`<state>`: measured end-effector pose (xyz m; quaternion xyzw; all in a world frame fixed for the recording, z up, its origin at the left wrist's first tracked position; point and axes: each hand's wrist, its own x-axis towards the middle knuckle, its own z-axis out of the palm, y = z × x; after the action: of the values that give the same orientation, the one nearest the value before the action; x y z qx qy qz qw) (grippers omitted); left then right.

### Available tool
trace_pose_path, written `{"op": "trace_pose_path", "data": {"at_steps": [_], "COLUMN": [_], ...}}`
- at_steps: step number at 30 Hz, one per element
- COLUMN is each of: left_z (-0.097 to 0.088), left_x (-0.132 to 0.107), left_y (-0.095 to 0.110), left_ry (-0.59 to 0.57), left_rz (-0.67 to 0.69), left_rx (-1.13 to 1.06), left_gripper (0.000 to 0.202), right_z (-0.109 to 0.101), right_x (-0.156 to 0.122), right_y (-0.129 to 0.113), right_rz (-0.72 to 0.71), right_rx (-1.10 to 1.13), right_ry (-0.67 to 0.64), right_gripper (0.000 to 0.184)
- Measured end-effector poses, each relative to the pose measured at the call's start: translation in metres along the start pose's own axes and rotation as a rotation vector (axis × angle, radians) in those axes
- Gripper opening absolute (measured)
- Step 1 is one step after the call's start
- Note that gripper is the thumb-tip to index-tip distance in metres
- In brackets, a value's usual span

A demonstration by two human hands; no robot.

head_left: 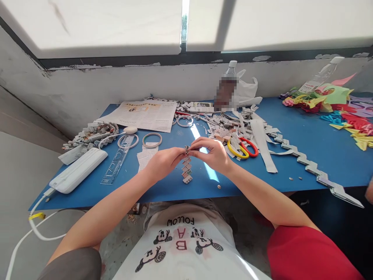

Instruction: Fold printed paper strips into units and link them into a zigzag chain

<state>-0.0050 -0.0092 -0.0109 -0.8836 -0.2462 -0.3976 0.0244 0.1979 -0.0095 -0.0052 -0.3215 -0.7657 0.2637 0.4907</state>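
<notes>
White shirt fabric, printed with lettering and drawn heads, is nearest the camera, flanked by a dark grey left sleeve and a red right sleeve. Both forearms extend forward over the blue bench.

Left hand: fingers closed in a narrow pinch on the upper end of a folded paper chain. Right hand: thumb and fingers closed on the same end, tips meeting those of the left hand. The chain is located at the centre, below the joined fingertips; its zigzag links run toward the front edge of the bench. Contact between its lower end and the bench surface cannot be determined.

Left of the hands, from outermost inward: a white elongated case, a clear template ruler and printed paper pieces, with a tape ring resting at their upper end. Behind these are a mass of folded paper and a newspaper sheet.

Right of the hands: scissors with one yellow and one red handle lie at the edge of a scrap heap. Beyond them are a white paper strip and a longer zigzag chain, its pointed end overhanging the bench edge.
</notes>
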Motion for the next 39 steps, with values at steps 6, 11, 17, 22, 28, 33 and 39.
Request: {"op": "trace_pose_path", "data": {"at_steps": [6, 11, 17, 22, 28, 33, 39], "left_z": [0.0021, 0.0025, 0.0024, 0.0012, -0.0034, -0.004, -0.0006], "left_x": [-0.0003, -0.0005, 0.0007, 0.0001, -0.0034, -0.003, -0.0038], "left_y": [0.0012, 0.0024, 0.0026, 0.0001, -0.0066, -0.0046, -0.0033], "left_ry": [0.014, 0.032, 0.032, 0.031, -0.07, -0.168, -0.193], "left_rz": [-0.062, -0.081, -0.064, -0.034, -0.014, -0.199, -0.384], "left_rx": [-0.016, -0.042, -0.046, 0.001, 0.091, -0.099, -0.235], "left_gripper": [0.008, 0.008, 0.008, 0.007, 0.024, 0.025, 0.022], "right_z": [-0.0012, -0.0015, -0.0021, -0.001, 0.0011, -0.0018, -0.0061], "right_x": [0.0004, 0.0001, 0.0001, -0.0017, -0.0075, -0.0053, 0.001], "right_y": [0.0014, 0.0038, 0.0046, 0.0039, 0.0021, -0.0015, -0.0031], "right_rz": [0.019, 0.012, 0.041, -0.053, -0.25, -0.114, 0.1], "right_rx": [0.023, 0.036, 0.048, -0.063, -0.356, -0.291, -0.098], "right_ry": [-0.005, -0.005, -0.029, -0.014, -0.009, -0.081, -0.103], "right_gripper": [0.006, 0.008, 0.011, 0.013, 0.017, 0.015, 0.01]}}
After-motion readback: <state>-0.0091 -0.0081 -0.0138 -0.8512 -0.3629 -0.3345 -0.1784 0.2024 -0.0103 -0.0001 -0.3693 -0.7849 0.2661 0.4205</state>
